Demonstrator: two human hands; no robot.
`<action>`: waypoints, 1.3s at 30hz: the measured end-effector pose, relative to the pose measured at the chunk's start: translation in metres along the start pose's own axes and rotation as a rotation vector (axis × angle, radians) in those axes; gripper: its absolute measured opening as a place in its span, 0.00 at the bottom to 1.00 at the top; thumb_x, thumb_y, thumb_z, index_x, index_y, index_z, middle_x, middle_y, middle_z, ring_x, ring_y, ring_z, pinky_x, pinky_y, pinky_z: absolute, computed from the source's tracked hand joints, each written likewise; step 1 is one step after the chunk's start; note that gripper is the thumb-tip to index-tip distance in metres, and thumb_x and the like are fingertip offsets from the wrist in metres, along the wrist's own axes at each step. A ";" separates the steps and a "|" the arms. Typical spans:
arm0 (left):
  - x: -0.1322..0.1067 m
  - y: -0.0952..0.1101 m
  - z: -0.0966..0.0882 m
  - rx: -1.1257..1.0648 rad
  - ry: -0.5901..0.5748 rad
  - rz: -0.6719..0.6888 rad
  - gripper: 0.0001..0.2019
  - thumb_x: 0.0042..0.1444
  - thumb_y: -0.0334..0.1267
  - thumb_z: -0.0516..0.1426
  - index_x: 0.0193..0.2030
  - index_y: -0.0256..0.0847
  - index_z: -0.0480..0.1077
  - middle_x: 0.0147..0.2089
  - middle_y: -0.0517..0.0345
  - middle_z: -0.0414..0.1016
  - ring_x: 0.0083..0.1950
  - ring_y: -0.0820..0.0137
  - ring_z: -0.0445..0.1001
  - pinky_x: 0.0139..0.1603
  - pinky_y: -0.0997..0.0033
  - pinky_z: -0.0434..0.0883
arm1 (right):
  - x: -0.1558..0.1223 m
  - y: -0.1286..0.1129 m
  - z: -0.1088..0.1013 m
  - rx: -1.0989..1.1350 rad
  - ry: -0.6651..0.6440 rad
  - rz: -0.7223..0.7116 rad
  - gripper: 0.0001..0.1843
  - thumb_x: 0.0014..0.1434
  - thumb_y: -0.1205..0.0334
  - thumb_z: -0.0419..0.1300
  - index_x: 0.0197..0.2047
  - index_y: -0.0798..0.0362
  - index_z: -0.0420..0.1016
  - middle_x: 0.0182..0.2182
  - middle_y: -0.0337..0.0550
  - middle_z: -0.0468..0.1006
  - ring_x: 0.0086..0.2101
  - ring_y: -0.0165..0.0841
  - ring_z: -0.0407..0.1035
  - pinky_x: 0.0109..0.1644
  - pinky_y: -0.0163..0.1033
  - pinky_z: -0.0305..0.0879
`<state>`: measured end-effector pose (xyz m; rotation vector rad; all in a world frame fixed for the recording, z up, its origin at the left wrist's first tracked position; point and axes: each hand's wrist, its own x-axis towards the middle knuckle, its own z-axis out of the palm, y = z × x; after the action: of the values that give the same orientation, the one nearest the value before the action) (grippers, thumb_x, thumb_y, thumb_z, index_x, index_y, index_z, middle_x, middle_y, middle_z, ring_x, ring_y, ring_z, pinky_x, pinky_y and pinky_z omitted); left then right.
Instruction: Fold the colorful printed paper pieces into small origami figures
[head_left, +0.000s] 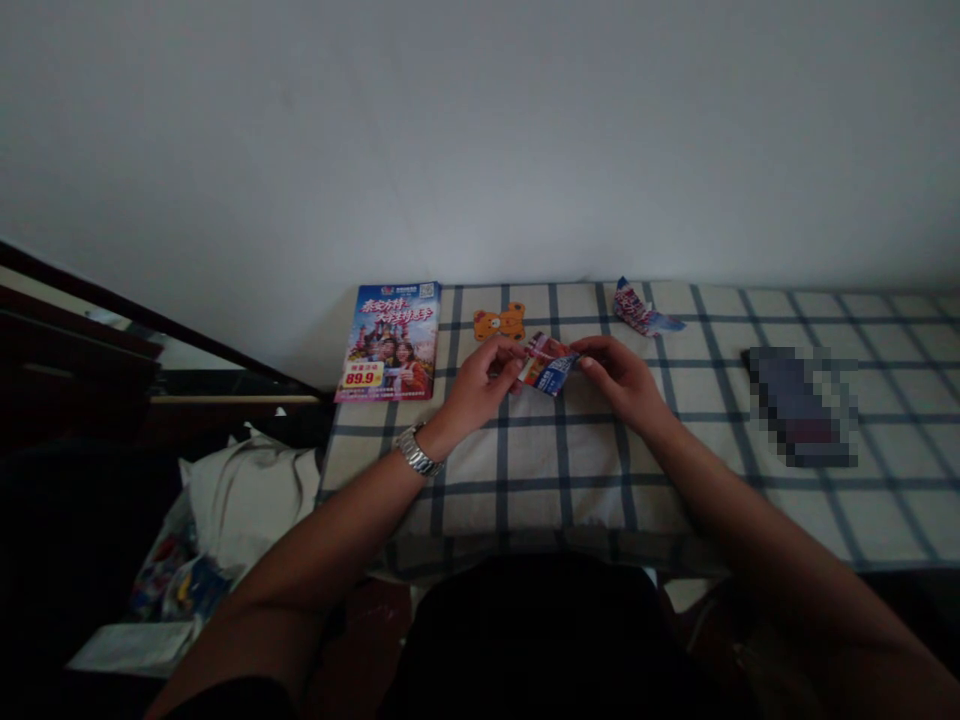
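Between my two hands is a folded, colourful printed paper (pixel 549 364), held just above the checked cloth. My left hand (pixel 487 378), with a metal watch (pixel 418 450) on the wrist, pinches the paper's left edge between thumb and fingers. At the opposite corner, my right hand (pixel 616 376) grips the paper with thumb and forefinger. A brown bear-shaped piece (pixel 501 322) lies just beyond my left hand. Past my right hand rests a folded paper boat-like shape (pixel 642 310) with similar print. To the left sits a stack of printed flyers (pixel 391 340).
The blue-and-white checked cloth (pixel 517 500) covers a long surface against a pale wall (pixel 480 140). A blurred-out dark rectangular object (pixel 801 408) lies on the right. Left of the surface are a dark rail (pixel 165 320) and a white bag (pixel 251 490) lower down.
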<state>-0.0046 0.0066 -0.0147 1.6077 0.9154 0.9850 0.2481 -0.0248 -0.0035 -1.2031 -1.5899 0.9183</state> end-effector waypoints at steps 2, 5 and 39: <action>0.000 0.001 0.001 0.007 0.005 0.003 0.11 0.71 0.47 0.58 0.47 0.42 0.69 0.42 0.57 0.74 0.35 0.72 0.76 0.36 0.72 0.75 | 0.001 -0.003 0.001 -0.021 -0.021 0.012 0.20 0.66 0.41 0.66 0.50 0.46 0.78 0.45 0.45 0.84 0.44 0.40 0.79 0.47 0.46 0.77; -0.001 0.001 0.001 0.044 0.010 0.002 0.10 0.71 0.46 0.58 0.48 0.42 0.69 0.41 0.58 0.75 0.35 0.72 0.76 0.36 0.72 0.75 | 0.003 -0.006 0.003 -0.042 -0.033 0.054 0.20 0.63 0.41 0.68 0.47 0.47 0.78 0.36 0.42 0.83 0.33 0.35 0.77 0.35 0.40 0.74; -0.005 0.014 -0.004 0.758 -0.120 0.377 0.15 0.68 0.40 0.64 0.59 0.44 0.70 0.57 0.54 0.75 0.59 0.62 0.75 0.62 0.58 0.75 | 0.004 0.002 0.008 -0.254 -0.173 0.070 0.16 0.66 0.48 0.64 0.49 0.50 0.82 0.31 0.40 0.85 0.24 0.31 0.74 0.28 0.35 0.67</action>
<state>-0.0088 0.0002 -0.0018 2.5206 0.9824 0.8120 0.2405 -0.0203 -0.0070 -1.3929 -1.8553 0.9052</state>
